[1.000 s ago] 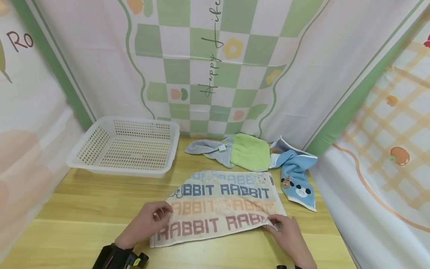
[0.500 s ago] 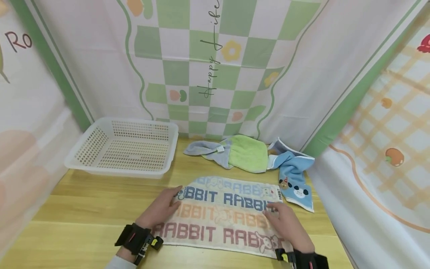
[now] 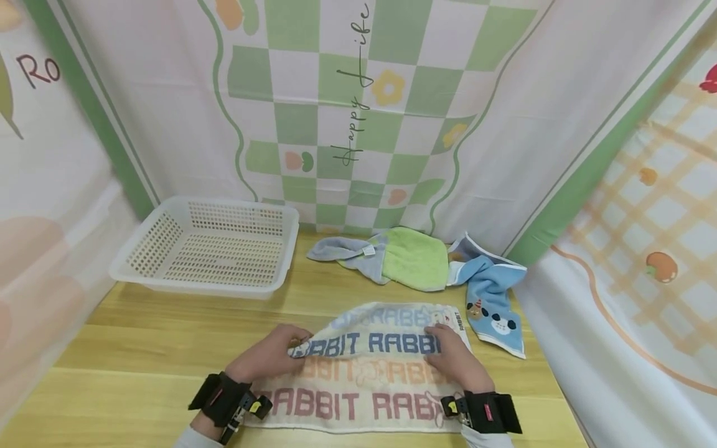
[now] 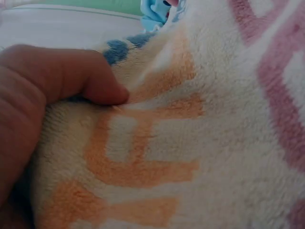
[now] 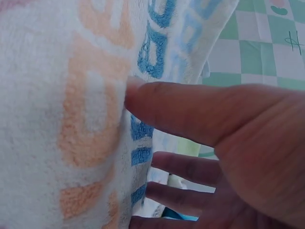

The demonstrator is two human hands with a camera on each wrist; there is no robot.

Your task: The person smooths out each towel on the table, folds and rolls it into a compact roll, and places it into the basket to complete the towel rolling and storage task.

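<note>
A cream towel (image 3: 347, 381) printed with rows of "RABBIT" in light blue, dark blue, orange and dark red lies spread before me. My left hand (image 3: 267, 356) pinches it near its left edge, where the cloth rises in a fold. Seen from the left wrist, the thumb (image 4: 76, 71) presses into the pile beside orange lettering; the other fingers are mostly hidden. Over the upper right part, my right hand (image 3: 456, 359) rests with its thumb and fingertips on the towel. The right wrist view shows that thumb (image 5: 186, 107) apart from the nearly straight fingers (image 5: 183, 193), all touching cloth.
A white perforated plastic basket (image 3: 291, 249) stands at the back left of the wooden table (image 3: 123, 354). Behind the towel lie a crumpled green and grey cloth (image 3: 414, 258) and a blue towel (image 3: 493, 292) with animal faces. Printed curtains (image 3: 386, 137) enclose the back and sides.
The right hand has let go of the towel's near right edge and moved farther up it. The left hand has moved up the left side and now raises a fold there.
</note>
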